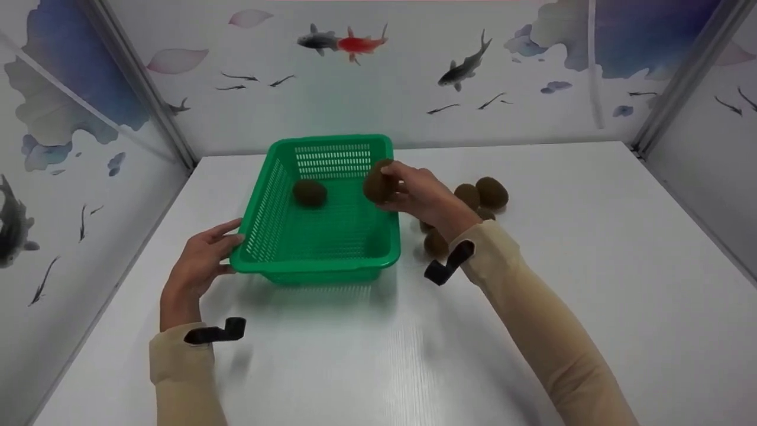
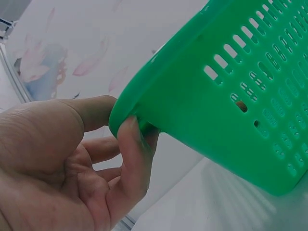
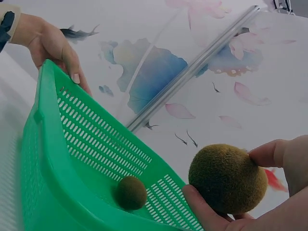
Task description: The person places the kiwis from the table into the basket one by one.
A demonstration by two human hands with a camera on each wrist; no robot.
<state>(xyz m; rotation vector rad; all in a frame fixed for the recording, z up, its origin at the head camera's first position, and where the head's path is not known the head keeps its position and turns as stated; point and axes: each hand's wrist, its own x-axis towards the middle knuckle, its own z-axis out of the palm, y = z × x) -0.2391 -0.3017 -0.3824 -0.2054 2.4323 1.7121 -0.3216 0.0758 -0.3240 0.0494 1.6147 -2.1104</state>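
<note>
A brown fuzzy kiwi (image 3: 228, 178) is gripped between the thumb and fingers of my right hand (image 1: 419, 192), above the right rim of the green plastic basket (image 1: 319, 264). Inside the basket, toward its back left, lies another kiwi (image 1: 310, 193). My left hand (image 1: 201, 260) pinches the basket's rim at the near left corner; in the left wrist view the thumb and fingers (image 2: 132, 168) lie on either side of that rim. Several more kiwis (image 1: 491, 193) sit in a group on the table right of the basket, partly hidden behind my right hand and wrist.
The white table (image 1: 366, 367) is enclosed by panels (image 1: 378, 106) printed with fish, petals and lotus leaves at the back and both sides. Metal posts (image 1: 145, 83) stand at the back corners. Black straps (image 1: 216, 333) are worn on both sleeves.
</note>
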